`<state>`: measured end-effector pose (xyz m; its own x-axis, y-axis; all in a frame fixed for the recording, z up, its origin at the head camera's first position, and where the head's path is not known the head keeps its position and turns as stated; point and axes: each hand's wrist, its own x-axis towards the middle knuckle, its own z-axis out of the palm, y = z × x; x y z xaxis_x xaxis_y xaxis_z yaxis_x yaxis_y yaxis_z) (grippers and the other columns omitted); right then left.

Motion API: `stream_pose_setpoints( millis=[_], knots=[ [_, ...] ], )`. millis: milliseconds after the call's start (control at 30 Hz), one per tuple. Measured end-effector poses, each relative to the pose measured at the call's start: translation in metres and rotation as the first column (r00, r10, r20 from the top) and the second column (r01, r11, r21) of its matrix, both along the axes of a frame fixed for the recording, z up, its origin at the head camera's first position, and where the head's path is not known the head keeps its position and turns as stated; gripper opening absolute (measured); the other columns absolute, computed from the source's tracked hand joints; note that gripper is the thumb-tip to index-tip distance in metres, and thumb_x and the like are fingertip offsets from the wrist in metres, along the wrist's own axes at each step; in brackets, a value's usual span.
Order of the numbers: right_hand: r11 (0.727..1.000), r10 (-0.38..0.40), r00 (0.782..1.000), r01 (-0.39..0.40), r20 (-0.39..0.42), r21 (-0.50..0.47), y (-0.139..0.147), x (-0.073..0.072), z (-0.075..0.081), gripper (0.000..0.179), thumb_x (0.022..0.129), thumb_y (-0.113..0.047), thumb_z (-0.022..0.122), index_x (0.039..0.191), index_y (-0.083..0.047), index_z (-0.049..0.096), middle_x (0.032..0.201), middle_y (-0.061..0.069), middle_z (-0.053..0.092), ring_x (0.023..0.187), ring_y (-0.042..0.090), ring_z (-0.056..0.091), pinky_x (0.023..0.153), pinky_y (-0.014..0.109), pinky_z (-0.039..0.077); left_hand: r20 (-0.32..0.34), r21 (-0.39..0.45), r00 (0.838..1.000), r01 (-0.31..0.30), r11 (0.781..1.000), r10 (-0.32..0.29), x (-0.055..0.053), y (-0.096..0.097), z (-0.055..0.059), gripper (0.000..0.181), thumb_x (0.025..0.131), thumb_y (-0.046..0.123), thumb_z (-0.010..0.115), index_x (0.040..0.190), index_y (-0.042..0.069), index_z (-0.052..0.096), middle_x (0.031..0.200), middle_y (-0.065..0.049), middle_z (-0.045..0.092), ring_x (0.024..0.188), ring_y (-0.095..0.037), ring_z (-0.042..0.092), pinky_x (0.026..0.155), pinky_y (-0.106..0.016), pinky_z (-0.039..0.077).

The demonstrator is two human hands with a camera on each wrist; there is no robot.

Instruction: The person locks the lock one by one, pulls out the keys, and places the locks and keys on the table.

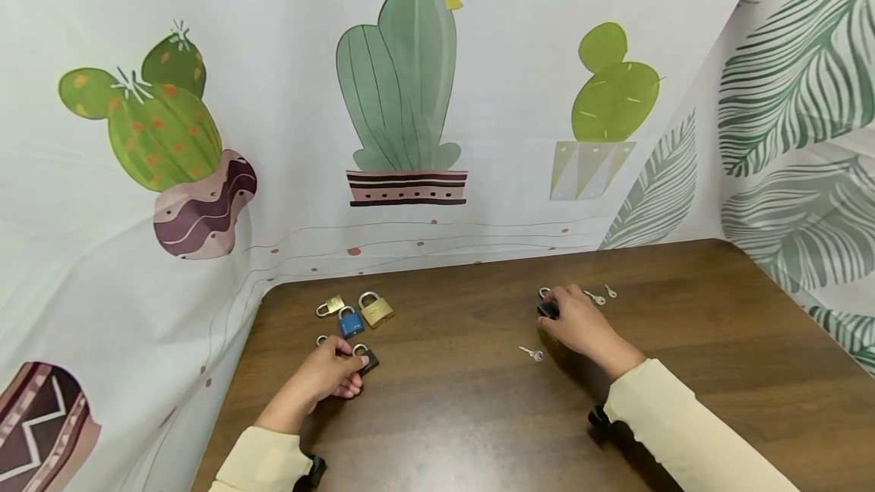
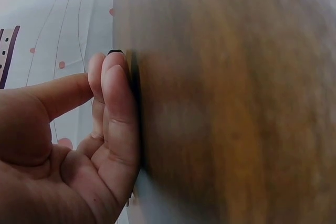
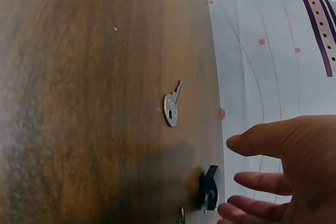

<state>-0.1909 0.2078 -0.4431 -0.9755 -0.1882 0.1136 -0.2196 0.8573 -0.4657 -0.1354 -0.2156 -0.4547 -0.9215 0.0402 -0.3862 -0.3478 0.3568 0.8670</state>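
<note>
On the left of the table, my left hand (image 1: 330, 372) pinches a black padlock (image 1: 370, 356) between thumb and fingers. In the left wrist view the left hand (image 2: 79, 140) mostly hides that lock; just a dark edge (image 2: 115, 52) shows. My right hand (image 1: 581, 323) hovers around a second black padlock (image 1: 549, 310). The right wrist view shows this black padlock (image 3: 209, 187) lying on the table with a key (image 3: 206, 202) at its end. Spread apart, the fingers of the right hand (image 3: 283, 166) hold nothing there.
A small brass padlock (image 1: 331, 306), a blue padlock (image 1: 351, 322) and a larger brass padlock (image 1: 377, 310) lie behind the left hand. A loose key (image 1: 532, 354) lies near the right hand. More keys (image 1: 596, 298) lie beyond it. A patterned cloth (image 1: 294, 135) hangs behind the table.
</note>
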Motion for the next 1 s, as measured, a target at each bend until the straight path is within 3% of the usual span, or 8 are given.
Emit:
stream_pose_setpoints(
  millis=[500,733,1000],
  knots=[
    [0.989,-0.040,0.995,0.028,0.086,0.144,-0.004,-0.014,-0.003,0.051,0.087,-0.027,0.071,0.121,0.010,0.059,0.107,0.026,0.060,0.093,0.039,0.062,0.081,0.052,0.051,0.004,-0.008,1.000,-0.004,1.000,0.004,-0.001,-0.001,-0.001,0.031,0.098,0.007,0.060,0.114,-0.004,0.036,0.062,-0.008,0.062,0.052,-0.013,0.061,0.052,-0.028,0.056],
    [0.987,-0.056,0.995,0.043,0.085,0.154,-0.006,-0.020,-0.006,0.043,0.090,-0.027,0.070,0.118,0.005,0.064,0.107,0.026,0.060,0.099,0.044,0.063,0.087,0.056,0.051,0.004,-0.015,1.000,-0.008,1.000,0.008,-0.001,0.000,0.000,0.031,0.098,0.007,0.061,0.113,-0.003,0.036,0.061,-0.008,0.062,0.051,-0.013,0.060,0.051,-0.028,0.056],
    [0.981,-0.068,0.996,0.055,0.065,0.187,-0.008,-0.027,-0.009,0.036,0.088,-0.027,0.073,0.110,0.001,0.067,0.103,0.024,0.062,0.097,0.045,0.064,0.084,0.056,0.052,0.004,-0.025,1.000,-0.007,1.000,0.007,-0.001,-0.001,-0.001,0.032,0.098,0.009,0.062,0.114,-0.004,0.037,0.062,-0.009,0.063,0.051,-0.014,0.061,0.051,-0.029,0.056]
  ],
)
